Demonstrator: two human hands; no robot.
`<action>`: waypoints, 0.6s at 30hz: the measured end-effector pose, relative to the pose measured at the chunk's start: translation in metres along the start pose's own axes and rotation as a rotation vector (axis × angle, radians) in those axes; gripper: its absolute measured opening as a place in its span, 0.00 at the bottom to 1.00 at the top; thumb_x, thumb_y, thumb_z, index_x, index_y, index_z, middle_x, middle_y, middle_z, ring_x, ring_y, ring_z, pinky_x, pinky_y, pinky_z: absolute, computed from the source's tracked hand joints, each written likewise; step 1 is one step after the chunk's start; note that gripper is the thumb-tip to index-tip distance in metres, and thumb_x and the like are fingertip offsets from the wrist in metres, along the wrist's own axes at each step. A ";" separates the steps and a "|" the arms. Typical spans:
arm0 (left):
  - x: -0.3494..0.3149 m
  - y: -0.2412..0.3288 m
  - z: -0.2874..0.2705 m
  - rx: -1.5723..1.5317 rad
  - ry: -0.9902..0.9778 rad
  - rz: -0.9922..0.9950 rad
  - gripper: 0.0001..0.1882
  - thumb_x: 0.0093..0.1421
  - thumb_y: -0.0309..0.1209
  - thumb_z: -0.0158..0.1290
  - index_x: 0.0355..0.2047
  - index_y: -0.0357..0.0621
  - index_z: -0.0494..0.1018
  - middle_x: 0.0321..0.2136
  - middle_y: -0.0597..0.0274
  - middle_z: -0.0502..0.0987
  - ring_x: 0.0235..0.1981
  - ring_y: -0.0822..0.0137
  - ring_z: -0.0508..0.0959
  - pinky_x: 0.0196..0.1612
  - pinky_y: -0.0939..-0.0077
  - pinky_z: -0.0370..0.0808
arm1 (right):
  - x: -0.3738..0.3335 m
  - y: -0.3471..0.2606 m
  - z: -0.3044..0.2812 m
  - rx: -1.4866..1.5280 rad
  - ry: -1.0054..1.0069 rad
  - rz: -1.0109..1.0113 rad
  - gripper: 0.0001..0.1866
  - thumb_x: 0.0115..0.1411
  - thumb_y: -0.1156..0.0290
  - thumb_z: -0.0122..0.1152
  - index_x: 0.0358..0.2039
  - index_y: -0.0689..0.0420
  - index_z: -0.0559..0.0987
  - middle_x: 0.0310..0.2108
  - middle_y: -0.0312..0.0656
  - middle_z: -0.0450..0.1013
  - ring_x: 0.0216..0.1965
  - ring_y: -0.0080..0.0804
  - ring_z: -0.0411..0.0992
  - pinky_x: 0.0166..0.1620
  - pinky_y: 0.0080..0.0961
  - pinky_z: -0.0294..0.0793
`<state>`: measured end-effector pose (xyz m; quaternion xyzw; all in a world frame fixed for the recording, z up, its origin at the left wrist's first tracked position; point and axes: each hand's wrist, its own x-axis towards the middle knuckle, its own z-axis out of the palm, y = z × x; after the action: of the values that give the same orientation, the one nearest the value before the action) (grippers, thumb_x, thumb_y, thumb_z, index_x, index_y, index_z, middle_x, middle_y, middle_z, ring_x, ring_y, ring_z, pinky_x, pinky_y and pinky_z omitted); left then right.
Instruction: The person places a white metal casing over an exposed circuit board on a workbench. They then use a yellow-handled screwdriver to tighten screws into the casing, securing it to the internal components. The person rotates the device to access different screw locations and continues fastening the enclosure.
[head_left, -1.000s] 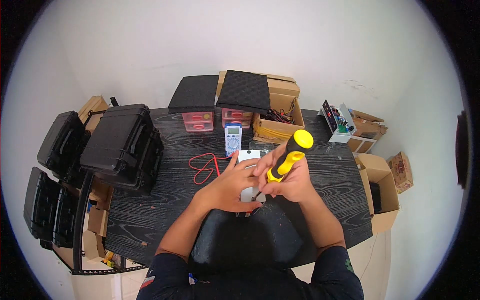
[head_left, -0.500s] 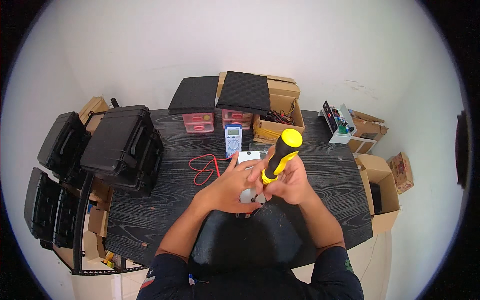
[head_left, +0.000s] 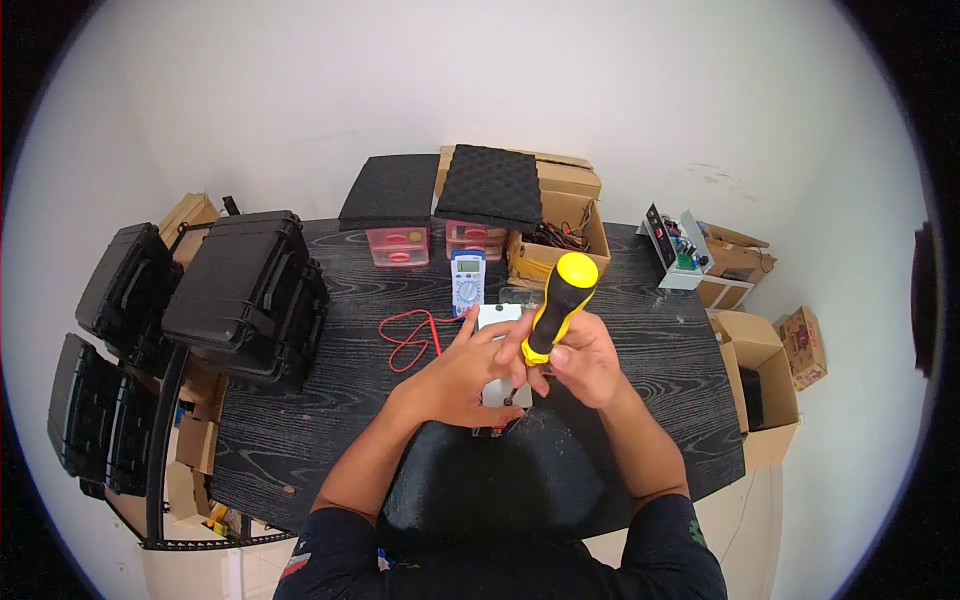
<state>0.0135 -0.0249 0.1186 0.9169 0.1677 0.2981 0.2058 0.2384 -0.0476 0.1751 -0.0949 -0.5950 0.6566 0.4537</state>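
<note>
A small white box-like unit [head_left: 494, 314] lies on the table in front of me, mostly covered by my hands. My left hand [head_left: 462, 372] grips it from the left, fingers along its far part and thumb by its near end. In my right hand [head_left: 588, 366] is a black and yellow screwdriver [head_left: 561, 310], its handle tilted up and its shaft running down to a dark screw [head_left: 508, 401] at the unit's near end. Just beyond stands a blue and white multimeter [head_left: 467, 282], with a red test lead [head_left: 400, 345] looped on the table to its left.
Black hard cases [head_left: 240, 290] stand at the left. Along the back are drawer boxes [head_left: 398, 246] under black foam sheets [head_left: 390, 190] and a cardboard box [head_left: 590, 235] of cables. An open circuit-board unit [head_left: 683, 250] sits back right; an open carton [head_left: 765, 390] is beyond the right edge.
The screwdriver handle has tilted and shifted slightly, and my right fingers have changed their grip around it. My left hand stays on the white unit.
</note>
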 end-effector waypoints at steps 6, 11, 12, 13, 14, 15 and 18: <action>0.005 0.008 -0.005 -0.009 -0.050 -0.069 0.23 0.56 0.45 0.69 0.48 0.52 0.80 0.63 0.55 0.74 0.75 0.47 0.61 0.73 0.16 0.36 | 0.003 0.006 0.014 -0.078 0.114 -0.095 0.26 0.59 0.75 0.77 0.53 0.61 0.71 0.42 0.51 0.81 0.35 0.38 0.84 0.27 0.23 0.80; 0.003 0.005 -0.005 -0.014 -0.039 -0.057 0.24 0.56 0.45 0.69 0.50 0.53 0.80 0.64 0.56 0.73 0.76 0.47 0.60 0.73 0.15 0.35 | -0.002 -0.003 0.002 0.027 0.026 0.049 0.28 0.64 0.76 0.73 0.60 0.60 0.69 0.42 0.48 0.81 0.39 0.32 0.83 0.36 0.24 0.83; 0.002 0.005 -0.004 -0.009 -0.035 -0.054 0.24 0.56 0.45 0.69 0.51 0.53 0.80 0.65 0.56 0.73 0.76 0.47 0.60 0.73 0.15 0.35 | -0.001 -0.004 0.002 0.022 0.008 0.065 0.28 0.65 0.75 0.72 0.61 0.60 0.68 0.43 0.47 0.81 0.39 0.31 0.83 0.37 0.24 0.84; 0.001 0.005 -0.004 -0.004 -0.031 -0.051 0.24 0.56 0.45 0.69 0.51 0.53 0.80 0.65 0.56 0.73 0.76 0.47 0.59 0.73 0.15 0.35 | 0.000 -0.004 0.004 -0.020 0.003 0.055 0.28 0.65 0.75 0.72 0.61 0.60 0.69 0.43 0.47 0.81 0.39 0.31 0.83 0.36 0.24 0.84; 0.002 0.005 -0.004 -0.004 -0.045 -0.055 0.25 0.56 0.45 0.69 0.52 0.53 0.79 0.65 0.56 0.72 0.76 0.47 0.59 0.73 0.15 0.35 | 0.000 -0.004 0.007 -0.058 0.022 0.035 0.27 0.64 0.76 0.72 0.59 0.60 0.69 0.42 0.48 0.81 0.38 0.33 0.84 0.34 0.24 0.84; 0.002 0.005 -0.005 -0.005 -0.058 -0.060 0.25 0.56 0.45 0.69 0.53 0.53 0.79 0.66 0.55 0.72 0.76 0.47 0.59 0.73 0.15 0.35 | 0.000 -0.003 0.009 -0.097 0.041 0.015 0.26 0.63 0.76 0.72 0.57 0.59 0.68 0.40 0.48 0.81 0.37 0.34 0.84 0.32 0.24 0.83; 0.004 0.006 -0.004 -0.007 -0.054 -0.057 0.26 0.56 0.45 0.69 0.54 0.53 0.78 0.66 0.55 0.72 0.76 0.46 0.59 0.73 0.16 0.35 | 0.002 0.003 0.011 -0.181 0.100 -0.040 0.25 0.60 0.76 0.72 0.52 0.55 0.67 0.36 0.51 0.80 0.33 0.42 0.84 0.24 0.28 0.82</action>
<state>0.0155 -0.0272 0.1262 0.9186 0.1873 0.2679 0.2219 0.2286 -0.0540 0.1765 -0.1562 -0.6303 0.5853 0.4856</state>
